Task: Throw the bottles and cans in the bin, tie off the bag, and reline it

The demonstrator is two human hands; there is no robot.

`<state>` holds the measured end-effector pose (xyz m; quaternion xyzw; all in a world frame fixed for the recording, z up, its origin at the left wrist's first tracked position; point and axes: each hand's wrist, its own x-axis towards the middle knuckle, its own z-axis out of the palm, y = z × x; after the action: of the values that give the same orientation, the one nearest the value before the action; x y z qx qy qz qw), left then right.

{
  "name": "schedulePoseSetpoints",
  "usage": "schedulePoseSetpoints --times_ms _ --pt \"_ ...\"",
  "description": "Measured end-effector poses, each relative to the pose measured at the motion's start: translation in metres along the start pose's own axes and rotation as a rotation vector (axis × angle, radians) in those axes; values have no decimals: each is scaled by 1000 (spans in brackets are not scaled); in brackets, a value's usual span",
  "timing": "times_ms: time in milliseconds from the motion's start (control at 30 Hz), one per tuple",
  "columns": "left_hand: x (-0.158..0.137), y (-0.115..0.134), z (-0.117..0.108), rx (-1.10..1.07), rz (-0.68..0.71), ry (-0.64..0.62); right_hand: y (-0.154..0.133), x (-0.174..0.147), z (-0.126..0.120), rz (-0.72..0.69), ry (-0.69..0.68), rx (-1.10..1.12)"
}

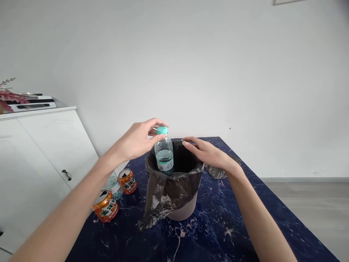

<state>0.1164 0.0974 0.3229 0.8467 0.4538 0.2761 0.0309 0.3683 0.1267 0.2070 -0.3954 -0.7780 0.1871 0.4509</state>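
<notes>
Now left hand (139,140) pinching water bottle (164,153) by its teal cap, bottle upright inside bin (180,209) lined with black bag. Right hand (208,153) open, flat on bin rim. Orange cans (105,206) below left hand on bench (218,229).

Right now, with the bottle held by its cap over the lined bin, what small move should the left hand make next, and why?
Probably open the fingers and let it drop. The left hand pinches the bottle by its cap, and the lower half already sits inside the bag-lined bin. The right hand rests on the bin's far rim, steadying it, so nothing seems to block the fall.
</notes>
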Motion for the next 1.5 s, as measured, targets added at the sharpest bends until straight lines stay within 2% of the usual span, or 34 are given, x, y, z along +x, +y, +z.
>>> schedulePoseSetpoints --times_ms 200,433,567,700,833,1033,1267,1367,1500 --pt "1 -4 5 -17 -10 -21 -2 -1 -2 21 -31 -30" --pt "2 10 -1 -59 79 143 -1 0 -3 23 -75 -22" --pt "7 4 12 -86 61 37 -2 -1 -3 32 -60 -29" --pt "11 -16 33 -158 22 -118 -10 -2 -6 98 -133 -45" --pt "15 -32 45 -166 -5 -200 -14 -3 -9 136 -162 -69" --pt "18 -43 46 -48 14 -212 -14 -2 -9 136 -170 -73" --pt "19 -49 52 -18 38 -226 -13 -3 -9 150 -174 -58" --pt "22 -53 55 45 74 -199 -12 -3 -9 153 -173 -43" --pt "26 -64 61 46 76 -229 -12 -1 -9 165 -125 -11"
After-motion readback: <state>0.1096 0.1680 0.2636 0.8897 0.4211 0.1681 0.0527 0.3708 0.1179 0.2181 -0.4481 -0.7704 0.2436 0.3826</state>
